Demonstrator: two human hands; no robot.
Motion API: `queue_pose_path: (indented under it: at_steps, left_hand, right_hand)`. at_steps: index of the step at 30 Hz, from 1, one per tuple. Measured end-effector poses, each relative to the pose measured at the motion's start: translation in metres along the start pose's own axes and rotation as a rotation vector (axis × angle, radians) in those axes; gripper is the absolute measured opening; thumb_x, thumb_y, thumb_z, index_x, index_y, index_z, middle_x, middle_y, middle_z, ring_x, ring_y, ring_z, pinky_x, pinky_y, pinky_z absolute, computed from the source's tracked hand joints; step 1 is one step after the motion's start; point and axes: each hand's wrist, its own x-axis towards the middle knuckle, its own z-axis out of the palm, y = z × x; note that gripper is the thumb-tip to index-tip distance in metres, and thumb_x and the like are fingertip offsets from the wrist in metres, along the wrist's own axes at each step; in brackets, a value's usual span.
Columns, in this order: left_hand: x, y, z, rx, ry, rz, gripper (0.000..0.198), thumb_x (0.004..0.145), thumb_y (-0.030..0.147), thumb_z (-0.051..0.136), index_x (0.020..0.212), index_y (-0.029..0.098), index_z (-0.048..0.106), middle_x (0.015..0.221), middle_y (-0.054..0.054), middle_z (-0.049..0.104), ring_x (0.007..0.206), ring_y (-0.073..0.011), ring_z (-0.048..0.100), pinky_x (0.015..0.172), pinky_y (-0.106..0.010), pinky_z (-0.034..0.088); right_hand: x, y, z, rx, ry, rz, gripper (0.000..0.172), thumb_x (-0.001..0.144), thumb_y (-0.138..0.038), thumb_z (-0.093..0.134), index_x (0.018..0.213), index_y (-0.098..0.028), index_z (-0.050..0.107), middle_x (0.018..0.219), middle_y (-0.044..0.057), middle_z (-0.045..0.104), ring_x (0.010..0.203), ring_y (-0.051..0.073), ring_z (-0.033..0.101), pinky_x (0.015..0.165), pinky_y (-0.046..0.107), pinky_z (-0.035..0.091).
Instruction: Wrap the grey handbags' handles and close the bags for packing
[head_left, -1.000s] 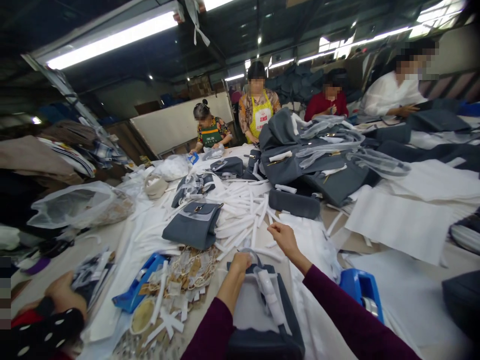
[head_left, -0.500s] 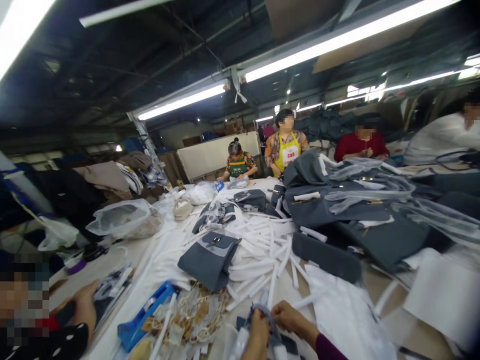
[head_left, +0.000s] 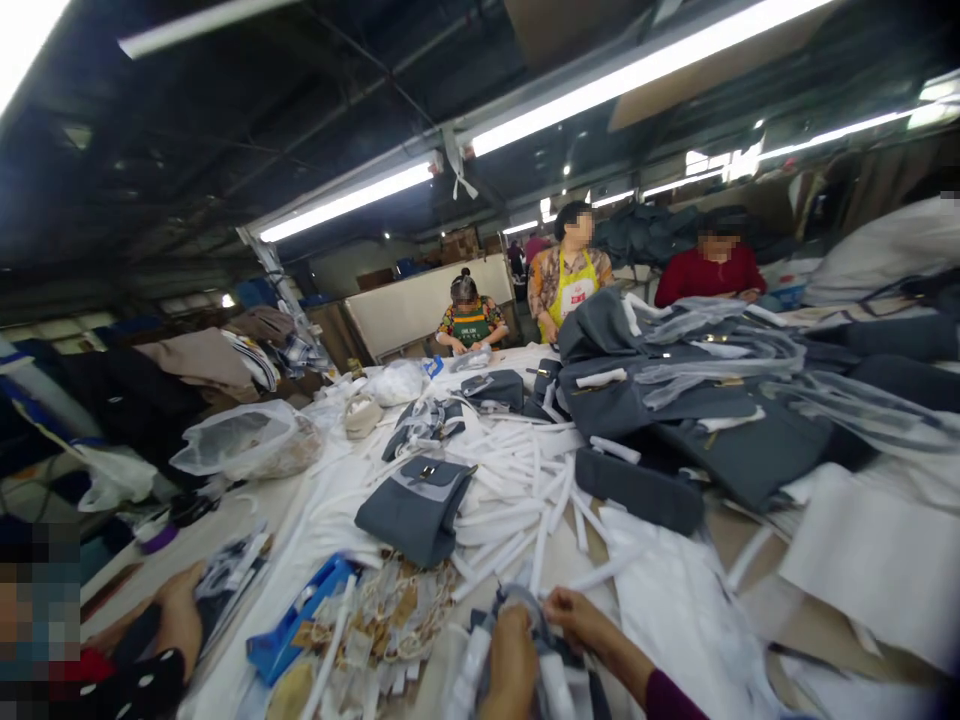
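Note:
At the bottom of the view, a dark grey bag (head_left: 577,672) with a curved grey strap (head_left: 534,606) and whitish wrapping lies before me, partly hidden by my hands. My left hand (head_left: 514,645) is closed around the strap on the near side, its fingertips mostly out of sight. To its right, my right hand (head_left: 576,615) has its fingers pinched together at the strap's edge; exactly what lies between them is too small to make out. White padding rolls (head_left: 474,655) stand out of the bag beside my left hand.
Tan tags with cords (head_left: 397,610) and a blue plastic holder (head_left: 296,625) lie left of my hands. A folded grey bag (head_left: 416,510), white strips (head_left: 510,500) and a large pile of grey bags (head_left: 675,400) lie beyond. Co-workers sit and stand around the table; one arm (head_left: 180,615) rests at left.
The view has shifted slightly. My hands stay at the strap, with my left hand turned more knuckles-up. Across the table, the person in the yellow apron has lowered a hand.

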Motion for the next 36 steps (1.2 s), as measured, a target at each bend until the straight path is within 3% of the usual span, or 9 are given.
queue_pose_path:
  at_steps: [3,7,11,14,18,22,27,32,36]
  left_hand:
    - [-0.008,-0.004,0.004,-0.023,0.002,0.033,0.011,0.065,0.013,0.052,0.066,0.021,0.059,0.078,-0.007,0.059,0.088,-0.0276,0.054,0.09,-0.043,0.038]
    - [-0.005,-0.011,0.004,-0.144,-0.073,0.033,0.016,0.066,0.017,0.054,0.078,0.02,0.064,0.082,-0.004,0.062,0.086,-0.0232,0.058,0.088,-0.038,0.042]
    - [0.0,-0.014,0.004,-0.314,-0.121,0.005,0.018,0.072,0.027,0.054,0.085,0.017,0.062,0.071,-0.003,0.063,0.072,-0.0203,0.061,0.079,-0.036,0.046]
    - [0.0,-0.011,0.004,-0.422,-0.113,-0.012,0.023,0.076,0.033,0.055,0.09,0.016,0.062,0.07,-0.003,0.065,0.073,-0.0194,0.063,0.081,-0.035,0.045]
    - [-0.002,-0.008,0.006,-0.529,-0.11,-0.043,0.028,0.075,0.036,0.06,0.095,0.016,0.062,0.072,-0.003,0.067,0.075,-0.0184,0.064,0.084,-0.033,0.045]
    - [-0.002,-0.007,0.006,-0.601,-0.085,-0.072,0.032,0.072,0.036,0.064,0.096,0.016,0.061,0.081,-0.004,0.068,0.067,-0.0145,0.062,0.076,-0.03,0.046]
    - [-0.002,-0.009,0.007,-0.733,-0.021,-0.141,0.041,0.068,0.033,0.068,0.104,0.015,0.058,0.099,-0.009,0.069,0.06,-0.0093,0.058,0.069,-0.026,0.045]
    - [-0.004,-0.01,0.009,-0.829,0.022,-0.208,0.049,0.066,0.034,0.071,0.109,0.015,0.057,0.104,-0.011,0.068,0.066,-0.0132,0.065,0.077,-0.031,0.047]
    - [-0.006,-0.004,0.006,-0.85,0.035,-0.244,0.05,0.064,0.031,0.071,0.109,0.016,0.057,0.113,-0.013,0.064,0.081,-0.0199,0.069,0.084,-0.034,0.047]
  right_hand:
    - [-0.016,-0.011,-0.006,0.353,-0.135,0.038,0.031,0.063,-0.041,0.074,0.072,-0.015,0.06,0.054,-0.005,0.049,0.043,0.006,0.04,0.04,0.02,0.029]
    - [-0.019,-0.008,-0.018,0.554,-0.125,0.082,0.027,0.065,-0.033,0.074,0.082,-0.013,0.066,0.078,0.003,0.065,0.065,0.01,0.059,0.065,0.022,0.048]
    - [-0.021,0.002,-0.021,0.637,-0.16,0.063,0.04,0.055,-0.012,0.074,0.094,-0.012,0.068,0.1,0.008,0.069,0.093,0.016,0.064,0.089,0.026,0.046]
    - [-0.023,0.008,-0.019,0.663,-0.206,0.013,0.049,0.051,-0.005,0.071,0.099,-0.013,0.068,0.105,0.008,0.069,0.098,0.016,0.064,0.091,0.025,0.045]
    - [-0.02,0.012,-0.015,0.669,-0.18,-0.02,0.04,0.057,-0.011,0.074,0.096,-0.014,0.068,0.1,0.007,0.07,0.096,0.016,0.065,0.088,0.024,0.048]
    - [-0.016,0.01,-0.011,0.575,-0.098,-0.019,0.026,0.068,-0.03,0.075,0.087,-0.015,0.066,0.081,0.004,0.068,0.067,0.011,0.063,0.065,0.021,0.05]
    - [-0.015,0.005,-0.005,0.423,-0.064,-0.065,0.03,0.068,-0.037,0.076,0.082,-0.014,0.062,0.064,-0.002,0.06,0.044,0.005,0.046,0.043,0.018,0.035]
    - [-0.011,0.004,0.001,-0.23,0.08,-0.269,0.024,0.08,-0.039,0.06,0.083,-0.015,0.061,0.058,-0.005,0.048,0.048,0.008,0.04,0.048,0.021,0.031]
    - [-0.011,0.003,0.003,-0.464,0.14,-0.329,0.013,0.074,-0.027,0.065,0.071,-0.016,0.06,0.073,0.0,0.052,0.072,0.014,0.048,0.066,0.024,0.035]
